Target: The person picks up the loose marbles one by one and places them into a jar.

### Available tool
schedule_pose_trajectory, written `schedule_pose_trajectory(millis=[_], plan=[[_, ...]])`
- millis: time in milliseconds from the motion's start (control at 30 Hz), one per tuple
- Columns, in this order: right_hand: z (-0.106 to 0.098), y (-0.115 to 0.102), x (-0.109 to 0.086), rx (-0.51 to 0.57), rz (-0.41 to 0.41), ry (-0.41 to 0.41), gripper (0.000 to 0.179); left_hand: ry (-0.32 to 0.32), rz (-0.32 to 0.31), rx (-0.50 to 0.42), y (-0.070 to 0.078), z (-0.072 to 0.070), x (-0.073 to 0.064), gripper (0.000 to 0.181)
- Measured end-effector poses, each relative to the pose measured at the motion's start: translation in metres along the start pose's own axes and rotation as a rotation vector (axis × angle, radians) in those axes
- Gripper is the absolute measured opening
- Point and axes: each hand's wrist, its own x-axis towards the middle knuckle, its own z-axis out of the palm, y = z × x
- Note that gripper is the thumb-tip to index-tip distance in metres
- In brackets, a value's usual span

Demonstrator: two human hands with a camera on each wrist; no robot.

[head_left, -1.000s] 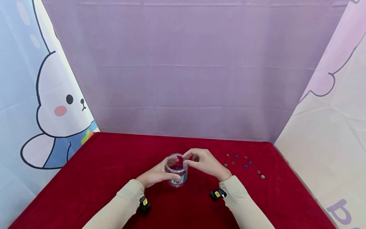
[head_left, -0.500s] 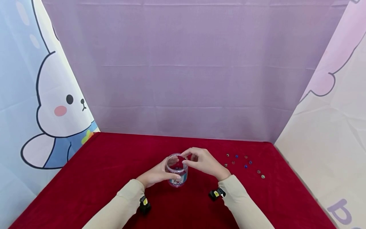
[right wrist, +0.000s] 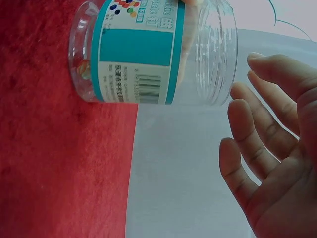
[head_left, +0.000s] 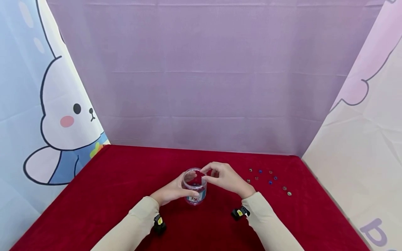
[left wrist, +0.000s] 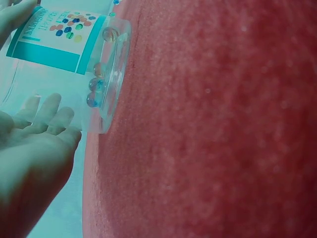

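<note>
Jar [head_left: 196,198] left of loose marbles [head_left: 270,182]

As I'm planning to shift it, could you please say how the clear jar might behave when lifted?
The clear jar would likely hold its shape, as its outline shows no sag. It is probably light, since only a few marbles show at its bottom; being round, those may roll if it tilts.

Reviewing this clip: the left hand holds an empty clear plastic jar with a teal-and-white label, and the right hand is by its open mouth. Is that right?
Not quite: the clear plastic jar isn't empty. The left wrist view shows small, round, translucent glass-like marbles at its bottom. The rest is right.
</note>
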Motion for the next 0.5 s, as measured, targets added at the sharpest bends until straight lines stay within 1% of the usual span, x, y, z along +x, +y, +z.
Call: schedule_pose_trajectory(millis=[133, 333, 500], plan=[[-0.002, 0.001, -0.003, -0.005, 0.022, -0.003, 0.025, 0.007, -0.002, 0.012, 0.0, 0.0, -0.001, 0.089], [-0.009, 0.004, -0.009, -0.01, 0.033, -0.006, 0.025, 0.008, 0.003, 0.016, -0.002, -0.001, -0.001, 0.09], [-0.014, 0.008, -0.015, -0.021, 0.059, 0.007, 0.025, 0.015, 0.005, 0.034, -0.002, -0.002, -0.001, 0.09]])
